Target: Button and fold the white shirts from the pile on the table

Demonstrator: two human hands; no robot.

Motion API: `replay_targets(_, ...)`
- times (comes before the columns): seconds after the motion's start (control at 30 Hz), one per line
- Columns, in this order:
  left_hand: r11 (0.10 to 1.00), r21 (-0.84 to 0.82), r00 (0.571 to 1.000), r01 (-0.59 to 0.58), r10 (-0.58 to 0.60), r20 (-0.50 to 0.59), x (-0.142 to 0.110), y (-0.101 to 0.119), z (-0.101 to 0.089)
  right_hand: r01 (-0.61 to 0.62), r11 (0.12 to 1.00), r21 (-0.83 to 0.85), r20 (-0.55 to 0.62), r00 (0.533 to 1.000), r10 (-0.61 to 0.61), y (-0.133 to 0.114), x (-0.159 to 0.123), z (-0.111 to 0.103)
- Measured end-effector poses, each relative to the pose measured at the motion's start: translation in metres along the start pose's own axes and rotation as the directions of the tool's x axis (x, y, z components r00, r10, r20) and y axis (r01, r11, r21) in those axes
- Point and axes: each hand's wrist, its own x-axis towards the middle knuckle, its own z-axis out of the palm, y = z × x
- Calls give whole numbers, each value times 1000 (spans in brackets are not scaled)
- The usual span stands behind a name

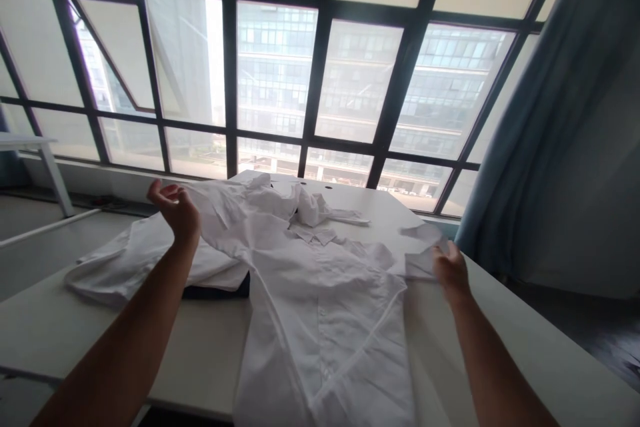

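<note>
— Window wall (320, 67) at 12, white table (200, 360) below. Item pos.?
— White shirt (320, 320) on table, 12. L hand (173, 210) open, raised, 10. R hand (453, 273) at cuff (420, 263), 2, grip unclear; apparently holding shirt spread.

shirt (320, 320): matt creased white cloth | table (200, 353): smooth matt white top | window frame (316, 80): dark metal | curtain (520, 147): blue cloth
</note>
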Motion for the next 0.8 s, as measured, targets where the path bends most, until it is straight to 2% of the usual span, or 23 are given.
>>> replay_targets(0.03, 993, 39, 993, -112, 111, 45, -7, 5, 0, 11, 1000, -23, 54, 998, -10, -11, -10, 6)
replay_targets(0.07, 973, 54, 962, -223, 211, 174, -19, 10, 2, 41, 999, 7, 151, 988, -42, -25, -24, 14)
replay_targets(0.1, 949, 39, 891, -312, 278, 358, -36, 15, 5, 82, 995, 64, 283, 954, -97, -41, -39, 22)
replay_targets(0.13, 927, 18, 780, -374, 303, 548, -56, 19, 8, 118, 986, 116, 419, 894, -156, -58, -56, 30)
replay_targets(0.17, 904, -4, 631, -428, 302, 714, -78, 21, 12, 157, 977, 142, 527, 824, -209, -74, -73, 38)
replay_targets(0.2, 879, -39, 465, -476, 289, 837, -100, 23, 15, 199, 969, 150, 616, 748, -248, -88, -90, 45)
replay_targets(0.23, 858, -76, 302, -509, 261, 917, -122, 23, 18, 243, 959, 144, 679, 680, -275, -100, -105, 51)
replay_targets(0.27, 837, -103, 157, -537, 220, 963, -142, 22, 20, 281, 953, 115, 729, 628, -273, -109, -117, 56)
replay_targets(0.3, 827, -106, 59, -552, 166, 984, -159, 20, 21, 317, 946, 72, 770, 585, -255, -116, -127, 62)
replay_targets(0.33, 819, -105, -15, -564, 117, 993, -173, 17, 21, 354, 935, 23, 802, 552, -229, -121, -135, 67)
replay_targets(0.37, 812, -100, -65, -575, 76, 995, -183, 14, 21, 387, 922, -32, 825, 531, -194, -125, -140, 72)
replay_targets(0.4, 807, -91, -92, -584, 45, 995, -190, 12, 21, 418, 905, -83, 842, 515, -161, -127, -143, 77)
replay_targets(0.47, 802, -78, -114, -592, 13, 993, -196, 7, 21, 474, 865, -164, 867, 488, -103, -132, -145, 88)
replay_targets(0.6, 822, -59, -110, -566, -4, 994, -196, 3, 21, 532, 806, -258, 889, 458, -18, -138, -145, 103)
replay_targets(0.7, 836, -42, -93, -547, -11, 996, -197, 2, 20, 513, 816, -265, 871, 491, -27, -135, -145, 107)
replay_targets(0.8, 845, 1, -38, -534, -25, 999, -202, 2, 21, 479, 856, -193, 865, 494, -82, -127, -143, 105)
